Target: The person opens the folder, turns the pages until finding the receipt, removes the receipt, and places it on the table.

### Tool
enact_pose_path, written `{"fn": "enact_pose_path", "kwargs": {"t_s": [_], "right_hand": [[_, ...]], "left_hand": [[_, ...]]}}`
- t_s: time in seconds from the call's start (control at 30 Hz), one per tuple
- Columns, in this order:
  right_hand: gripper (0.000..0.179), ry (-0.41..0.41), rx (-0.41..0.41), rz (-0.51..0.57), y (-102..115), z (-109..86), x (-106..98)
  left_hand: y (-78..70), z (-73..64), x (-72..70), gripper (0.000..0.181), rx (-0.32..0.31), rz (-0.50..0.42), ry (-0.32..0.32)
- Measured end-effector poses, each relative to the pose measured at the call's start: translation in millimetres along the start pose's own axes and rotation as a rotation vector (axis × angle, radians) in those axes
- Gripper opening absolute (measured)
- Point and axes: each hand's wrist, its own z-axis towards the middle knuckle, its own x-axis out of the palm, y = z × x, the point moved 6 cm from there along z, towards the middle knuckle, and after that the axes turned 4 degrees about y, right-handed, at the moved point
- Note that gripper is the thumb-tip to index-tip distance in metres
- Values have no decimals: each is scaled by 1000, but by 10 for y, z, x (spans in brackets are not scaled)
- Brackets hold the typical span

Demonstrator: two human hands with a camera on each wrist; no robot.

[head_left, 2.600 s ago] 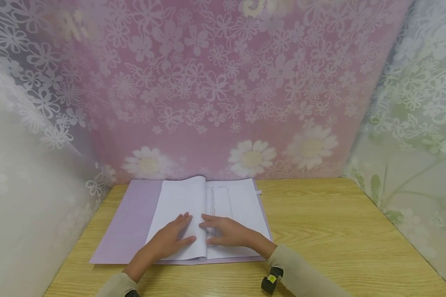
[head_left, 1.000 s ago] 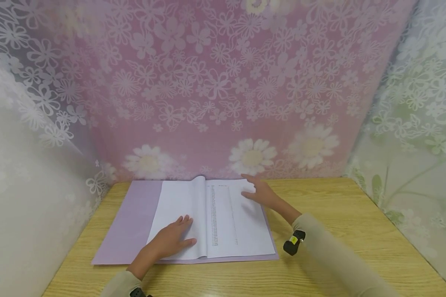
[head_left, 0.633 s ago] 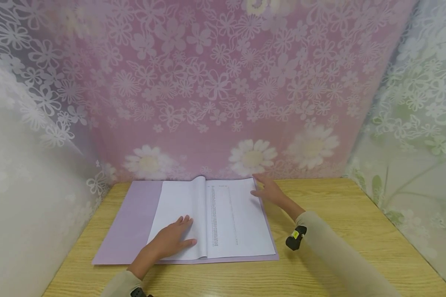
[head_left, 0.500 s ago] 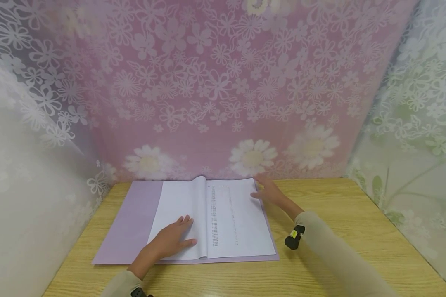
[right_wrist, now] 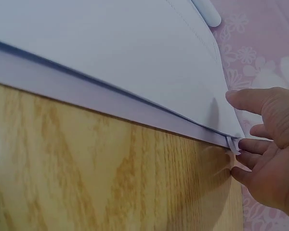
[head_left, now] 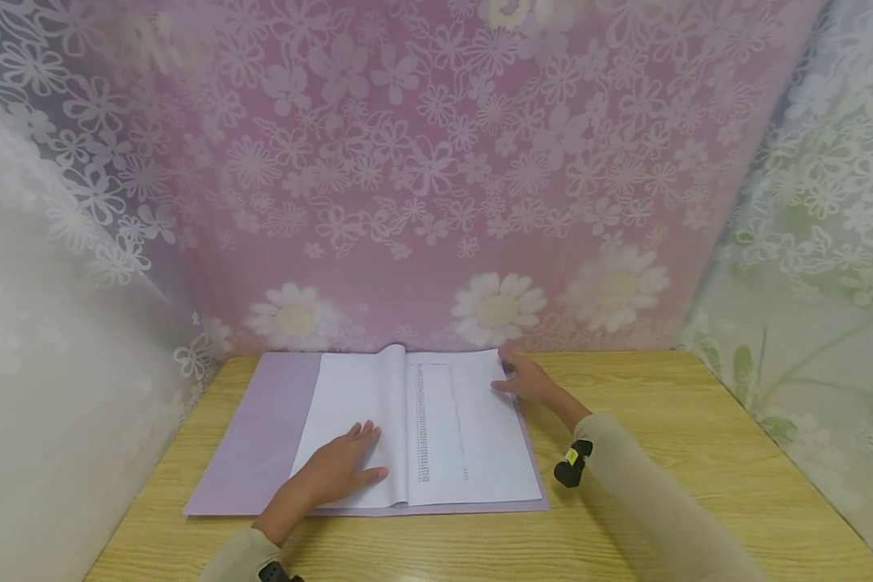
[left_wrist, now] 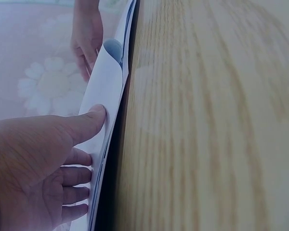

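I have the lilac folder spread on the wooden surface, left of the middle, its far edge close by the floral backdrop. Laid flat like that, it seems to leave both hands to deal with paper rather than with propping up a cover.

The left hand rests on the blank left page, thumb toward the spine, fingers extended. Its grip is released: nothing is pinched, only weighed down. I take the reason to be the paper itself, because beside the hand the sheet swells into a loose roll along the spine, and without some weight it would probably spring back.

The right hand is at the far right corner of the printed page. In the right wrist view the thumb stands over the paper, apart from the fingers, which lie about the corner beside a small white tab. I read that grip as released too; whether the thumb presses the sheet, or a fingertip touches the tab, I cannot tell. The corner is a sensible spot, I judge, since a loose edge there gives fingertips a way beneath the sheet while the left steadies the other side.
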Motion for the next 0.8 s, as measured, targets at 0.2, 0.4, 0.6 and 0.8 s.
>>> {"fn": "enact_pose_path", "kwargs": {"t_s": [0.2,0.4,0.6,0.8], "right_hand": [[78,4,-20,-3,-7,-6,5],[77,9,-33,4,-20,-8,11],[77,33,-20,3,-28,-18,37],[75,23,-39,-18,16,-58,42]], "left_hand": [[3,-1,12,72,-4,4,8],[-8,-6,6,71,-1,7,9],[-19,-18,1,70,20,4,7],[-35,-28,-15,70,23,-2,8]]}}
